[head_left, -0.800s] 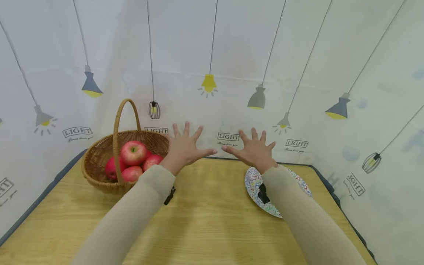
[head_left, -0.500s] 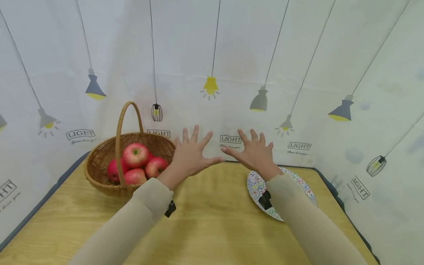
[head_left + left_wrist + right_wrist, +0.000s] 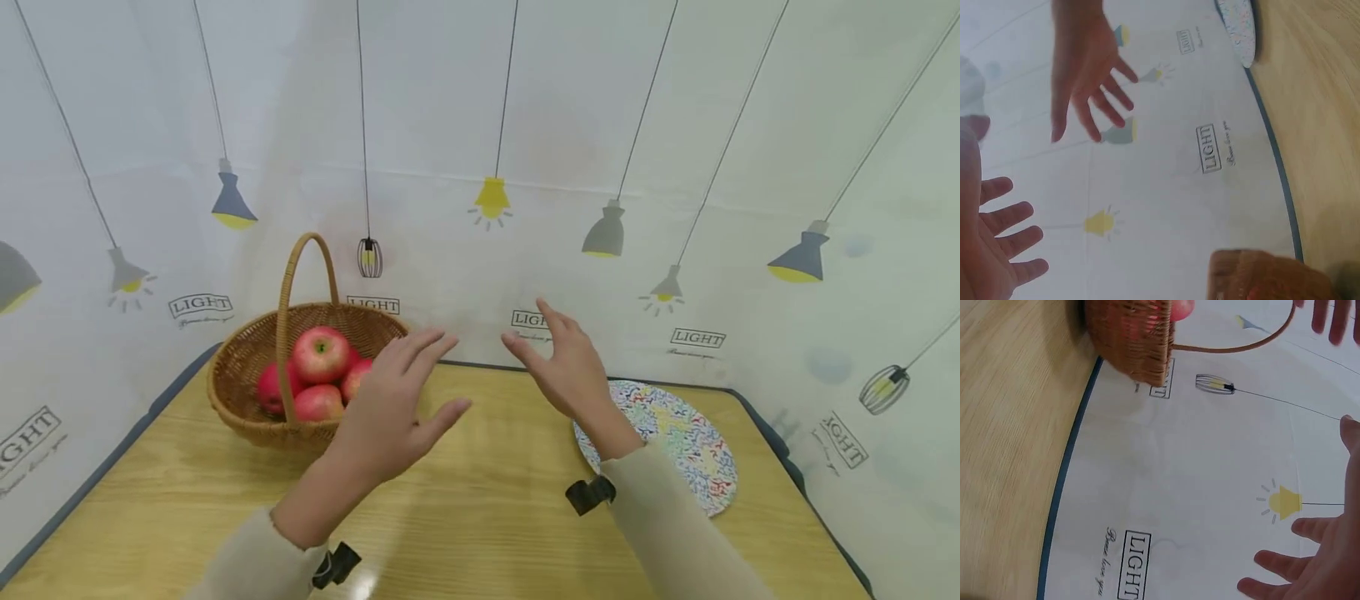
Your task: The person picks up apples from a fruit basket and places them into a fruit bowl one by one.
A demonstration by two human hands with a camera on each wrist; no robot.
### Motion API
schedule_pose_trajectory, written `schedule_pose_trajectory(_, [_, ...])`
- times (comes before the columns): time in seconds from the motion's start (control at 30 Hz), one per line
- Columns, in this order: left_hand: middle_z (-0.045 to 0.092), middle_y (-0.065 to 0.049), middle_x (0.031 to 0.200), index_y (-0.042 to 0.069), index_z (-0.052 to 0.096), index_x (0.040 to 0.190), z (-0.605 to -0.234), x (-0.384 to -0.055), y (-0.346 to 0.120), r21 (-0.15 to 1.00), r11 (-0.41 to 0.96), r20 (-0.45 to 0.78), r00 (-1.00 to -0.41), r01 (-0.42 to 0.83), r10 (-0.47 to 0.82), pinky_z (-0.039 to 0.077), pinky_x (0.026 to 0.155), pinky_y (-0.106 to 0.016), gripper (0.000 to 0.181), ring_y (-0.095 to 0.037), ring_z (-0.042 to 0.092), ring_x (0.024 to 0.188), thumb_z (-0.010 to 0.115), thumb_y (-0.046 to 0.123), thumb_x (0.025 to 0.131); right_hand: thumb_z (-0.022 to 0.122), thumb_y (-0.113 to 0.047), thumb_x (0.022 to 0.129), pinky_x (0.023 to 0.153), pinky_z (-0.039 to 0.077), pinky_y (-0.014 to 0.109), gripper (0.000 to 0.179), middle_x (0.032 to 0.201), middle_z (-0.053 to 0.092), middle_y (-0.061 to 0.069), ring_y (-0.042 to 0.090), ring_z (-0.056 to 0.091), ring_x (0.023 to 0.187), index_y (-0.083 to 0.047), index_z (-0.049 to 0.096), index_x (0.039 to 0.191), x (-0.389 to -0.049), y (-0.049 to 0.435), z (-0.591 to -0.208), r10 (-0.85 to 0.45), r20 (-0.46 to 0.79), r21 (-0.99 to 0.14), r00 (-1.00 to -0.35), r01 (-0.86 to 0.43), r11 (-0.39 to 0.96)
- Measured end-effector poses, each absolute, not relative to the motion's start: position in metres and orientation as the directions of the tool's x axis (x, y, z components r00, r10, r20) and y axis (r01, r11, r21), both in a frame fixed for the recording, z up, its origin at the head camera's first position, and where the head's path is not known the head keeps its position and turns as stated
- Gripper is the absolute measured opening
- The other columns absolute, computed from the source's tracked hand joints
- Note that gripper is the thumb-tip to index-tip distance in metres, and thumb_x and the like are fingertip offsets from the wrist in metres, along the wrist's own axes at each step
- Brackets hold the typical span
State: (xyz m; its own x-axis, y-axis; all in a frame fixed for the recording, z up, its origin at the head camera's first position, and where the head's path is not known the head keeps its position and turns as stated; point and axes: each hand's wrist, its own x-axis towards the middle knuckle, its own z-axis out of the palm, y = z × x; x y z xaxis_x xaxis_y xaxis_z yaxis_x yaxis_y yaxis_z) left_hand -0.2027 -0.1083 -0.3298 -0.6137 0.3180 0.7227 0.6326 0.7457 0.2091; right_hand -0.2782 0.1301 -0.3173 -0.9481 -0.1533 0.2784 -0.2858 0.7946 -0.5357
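My left hand [image 3: 386, 417] hovers over the table with nothing in it, fingers extended and thumb apart. In the head view it overlaps the right edge of a wicker basket [image 3: 247, 425] with a tall arched handle. Several red apples [image 3: 321, 354] lie heaped inside the basket. To the right, my right hand [image 3: 573, 371] is also raised and holds nothing, its thumb spread from straight fingers. Behind and below that wrist lies an oval plate [image 3: 675, 442] with a multicoloured speckled pattern, partly covered by the forearm. The left wrist view shows both hands with fingers spread.
The wooden table [image 3: 480, 500] has a dark edge along its back and sides. Behind it hangs a pale cloth [image 3: 450, 108] printed with lamps and the word LIGHT. Black camera mounts [image 3: 588, 494] sit on both wrists.
My left hand has come back nearer and lower, its fingers closer together and tilted to the right. The right hand has turned, its fingers drawn together. The whole scene shifts slightly right.
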Motion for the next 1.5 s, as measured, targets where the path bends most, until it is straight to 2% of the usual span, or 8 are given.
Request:
schedule_pose_trajectory(0.2, [0.063,-0.013,0.134,0.004,0.056,0.139,-0.328,-0.193,-0.135,0.291,0.643,0.872,-0.473,0.709,0.126,0.041,0.111,-0.030,0.040,-0.027,0.058,0.124,0.057,0.018,0.101,0.052,-0.061,0.097,0.119,0.028,0.060,0.076,0.164,0.035,0.008,0.033,0.031,0.152,-0.025,0.028,0.161,-0.279,0.126,-0.323,-0.110,0.360,-0.669,-0.926,-0.339,0.662])
schedule_pose_trajectory(0.43, [0.070,-0.009,0.119,-0.004,0.064,0.127,-0.325,-0.178,-0.168,0.388,0.601,0.919,-0.346,0.699,-0.191,0.044,0.093,-0.013,0.035,-0.008,0.062,0.098,0.059,0.005,0.094,0.056,-0.050,0.100,0.118,0.030,0.059,0.064,0.157,0.045,0.007,0.031,0.039,0.147,-0.025,0.038,0.156,-0.276,0.109,-0.335,-0.093,0.365,-0.772,-0.926,-0.357,0.525])
schedule_pose_trajectory(0.53, [0.067,0.007,0.121,-0.004,0.063,0.129,-0.323,-0.175,-0.186,0.474,0.587,0.880,-0.368,0.657,-0.298,0.043,0.091,-0.014,0.037,-0.001,0.060,0.099,0.059,0.002,0.093,0.057,-0.046,0.100,0.117,0.032,0.059,0.061,0.156,0.047,0.007,0.030,0.042,0.145,-0.024,0.041,0.154,-0.274,0.099,-0.337,-0.096,0.397,-0.780,-0.913,-0.390,0.489])
schedule_pose_trajectory(0.63, [0.063,0.017,0.123,-0.001,0.062,0.133,-0.323,-0.175,-0.199,0.547,0.585,0.837,-0.412,0.599,-0.360,0.040,0.102,-0.016,0.039,-0.001,0.058,0.119,0.059,0.004,0.094,0.058,-0.044,0.100,0.115,0.034,0.059,0.059,0.154,0.049,0.008,0.030,0.045,0.142,-0.023,0.043,0.153,-0.272,0.090,-0.338,-0.103,0.431,-0.771,-0.896,-0.425,0.473])
schedule_pose_trajectory(0.87, [0.065,0.024,0.117,0.000,0.067,0.126,-0.327,-0.184,-0.221,0.616,0.586,0.788,-0.405,0.527,-0.464,0.041,0.099,-0.014,0.033,0.004,0.059,0.115,0.058,0.005,0.095,0.061,-0.048,0.097,0.114,0.036,0.058,0.066,0.157,0.046,0.008,0.033,0.044,0.144,-0.021,0.042,0.154,-0.268,0.070,-0.347,-0.123,0.403,-0.768,-0.907,-0.408,0.493])
schedule_pose_trajectory(1.07, [0.061,0.029,0.108,0.014,0.067,0.127,-0.336,-0.195,-0.243,0.796,0.497,0.604,-0.485,0.344,-0.632,0.040,0.091,-0.014,0.030,0.007,0.057,0.108,0.054,0.015,0.100,0.063,-0.045,0.098,0.113,0.039,0.057,0.065,0.157,0.045,0.008,0.034,0.046,0.143,-0.020,0.042,0.154,-0.269,0.053,-0.361,-0.083,0.361,-0.850,-0.929,-0.364,0.380])
schedule_pose_trajectory(1.33, [0.057,0.025,0.117,0.023,0.058,0.137,-0.360,-0.208,-0.284,0.905,0.418,0.397,-0.523,0.085,-0.754,0.036,0.099,-0.021,0.038,-0.005,0.054,0.121,0.054,0.027,0.100,0.062,-0.039,0.100,0.111,0.045,0.049,0.055,0.152,0.052,0.006,0.028,0.052,0.138,-0.020,0.047,0.150,-0.277,0.035,-0.384,-0.025,0.305,-0.937,-0.952,-0.305,0.170])
schedule_pose_trajectory(1.5, [0.059,0.001,0.141,0.025,0.055,0.144,-0.374,-0.223,-0.302,0.925,0.378,0.326,-0.561,0.025,-0.761,0.034,0.108,-0.027,0.042,-0.016,0.050,0.136,0.052,0.027,0.102,0.058,-0.043,0.101,0.111,0.044,0.051,0.054,0.153,0.051,0.005,0.028,0.050,0.139,-0.021,0.048,0.149,-0.280,0.027,-0.389,-0.040,0.286,-0.947,-0.957,-0.289,0.138])
